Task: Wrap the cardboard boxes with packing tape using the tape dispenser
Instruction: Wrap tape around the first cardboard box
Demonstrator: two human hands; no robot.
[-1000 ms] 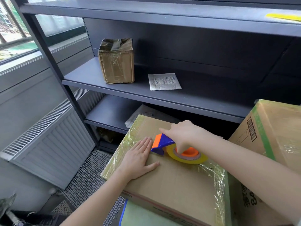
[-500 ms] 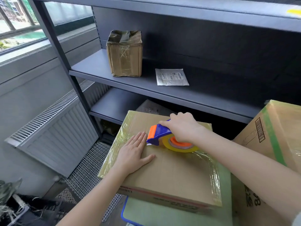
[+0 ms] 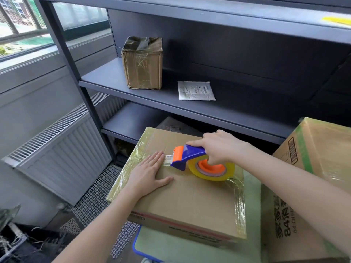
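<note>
One head-worn view looks forward and down, close over the cardboard box (image 3: 190,198), facing shelving (image 3: 112,78).

Flat brown cardboard box (image 3: 190,202) lying level, edges glossy with clear tape, blue-and-orange tape dispenser (image 3: 190,157) with yellowish roll on its top, taller taped box (image 3: 313,168) just beside, small taped box (image 3: 144,69) upright on shelf (image 3: 106,82)

The tape dispenser (image 3: 187,157) is blue with an orange front guard and orange hub, and the tape roll (image 3: 212,173) is see-through yellow. The cardboard box (image 3: 190,202) under it is plain brown with glossy yellowish tape round the edges and a red stripe down the side. The bigger box (image 3: 319,168) on the right has a green strip and black print. The shelving (image 3: 152,95) is dark grey.
</note>
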